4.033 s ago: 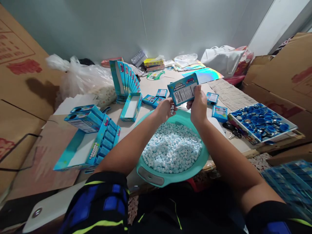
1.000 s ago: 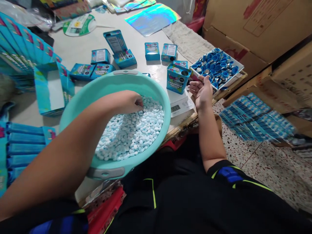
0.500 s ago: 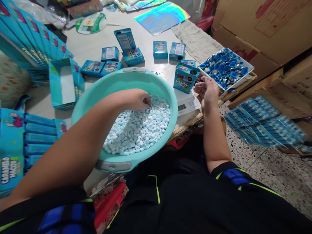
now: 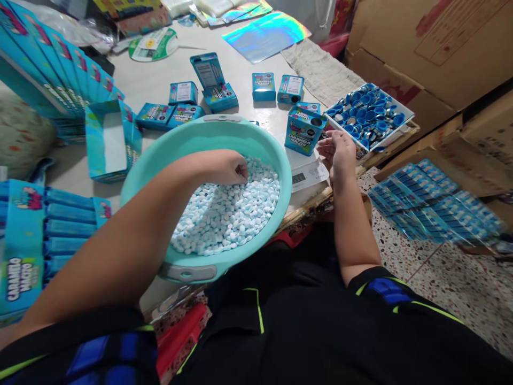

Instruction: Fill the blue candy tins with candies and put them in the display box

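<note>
A teal basin [image 4: 192, 140] in front of me holds a heap of small blue-white candies [image 4: 228, 208]. My left hand [image 4: 228, 168] reaches into it, fingers pinched together on the candies at the heap's top edge. A small blue tin [image 4: 303, 130] labelled "Caramelo Macizo" stands on a white digital scale [image 4: 309, 175]. My right hand [image 4: 340, 152] hovers just right of the tin, palm up, fingers loosely spread and empty.
A tray of blue caps [image 4: 368, 114] sits right of the scale. More small blue tins [image 4: 264, 86] and an open blue carton [image 4: 110, 140] lie on the table. Stacked blue packs [image 4: 52, 230] are at left, cardboard boxes [image 4: 420, 48] at right, and wrapped blue packs [image 4: 433, 203] on the floor.
Four seconds ago both hands held a blue tin above the basin. The tin now stands on the scale; my left hand has dipped into the candies. Little has moved in the last second.
</note>
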`<state>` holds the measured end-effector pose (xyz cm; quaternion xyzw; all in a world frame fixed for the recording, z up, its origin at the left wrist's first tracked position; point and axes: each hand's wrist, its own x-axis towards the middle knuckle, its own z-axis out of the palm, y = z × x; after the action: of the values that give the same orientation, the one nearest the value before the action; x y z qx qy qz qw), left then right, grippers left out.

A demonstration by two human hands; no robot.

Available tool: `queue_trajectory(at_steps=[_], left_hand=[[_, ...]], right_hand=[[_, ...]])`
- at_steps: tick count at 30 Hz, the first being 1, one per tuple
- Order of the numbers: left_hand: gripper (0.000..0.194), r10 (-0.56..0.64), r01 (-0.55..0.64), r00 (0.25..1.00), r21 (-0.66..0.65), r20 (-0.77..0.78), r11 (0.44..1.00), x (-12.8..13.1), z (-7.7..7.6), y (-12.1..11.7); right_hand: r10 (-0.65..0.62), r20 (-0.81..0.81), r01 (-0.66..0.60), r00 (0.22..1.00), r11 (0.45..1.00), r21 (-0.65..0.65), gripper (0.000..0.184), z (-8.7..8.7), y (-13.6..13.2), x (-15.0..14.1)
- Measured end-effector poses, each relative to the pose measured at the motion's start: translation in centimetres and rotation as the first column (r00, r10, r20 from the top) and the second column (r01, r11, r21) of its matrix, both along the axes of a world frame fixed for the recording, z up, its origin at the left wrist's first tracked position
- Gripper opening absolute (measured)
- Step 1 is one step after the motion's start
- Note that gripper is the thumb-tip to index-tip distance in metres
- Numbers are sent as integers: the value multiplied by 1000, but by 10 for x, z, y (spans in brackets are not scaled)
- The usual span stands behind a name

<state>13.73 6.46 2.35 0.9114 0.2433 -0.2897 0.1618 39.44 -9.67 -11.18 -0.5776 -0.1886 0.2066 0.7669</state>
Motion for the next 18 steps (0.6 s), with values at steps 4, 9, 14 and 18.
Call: queue_trajectory(at_steps=[4, 9, 14, 18], left_hand=[[29, -40, 40, 998, 5, 45, 999, 0, 3, -4], [25, -58, 55, 989, 26, 135, 998, -4, 4, -3], [31, -111, 89, 935, 81, 336, 993, -13, 10, 3], [32, -31, -3, 860, 66, 509, 998, -16, 13, 5]], right_hand=[[-9, -6, 9, 1000, 1000, 2, 29, -1, 0, 1], [-78, 65, 78, 995, 997, 0, 32, -1, 0, -1], [-162, 171, 162, 972, 987, 16, 30, 0, 2, -7], [-124, 187, 128, 975, 992, -8, 32, -2, 3, -6]])
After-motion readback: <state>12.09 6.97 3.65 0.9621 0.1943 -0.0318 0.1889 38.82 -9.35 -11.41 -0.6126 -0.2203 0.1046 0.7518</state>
